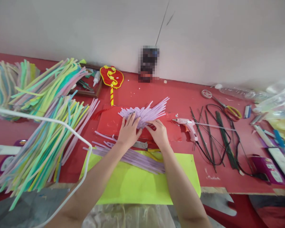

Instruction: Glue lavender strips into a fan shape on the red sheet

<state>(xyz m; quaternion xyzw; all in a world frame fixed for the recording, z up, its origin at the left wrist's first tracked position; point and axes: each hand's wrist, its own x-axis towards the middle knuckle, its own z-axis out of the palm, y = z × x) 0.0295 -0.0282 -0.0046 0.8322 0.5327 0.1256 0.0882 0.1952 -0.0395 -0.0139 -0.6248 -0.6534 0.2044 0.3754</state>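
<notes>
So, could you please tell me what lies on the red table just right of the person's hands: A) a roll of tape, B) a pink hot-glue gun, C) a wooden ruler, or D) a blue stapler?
B: a pink hot-glue gun lies on the red table, just right of the right hand, which rests on the fanned lilac strips.

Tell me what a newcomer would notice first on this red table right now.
Both hands, left hand and right hand, press flat on a fan of lilac strips laid over a red sheet at the centre. A big heap of pastel strips spills across the left. A pink glue gun lies just right of the hands.
</notes>
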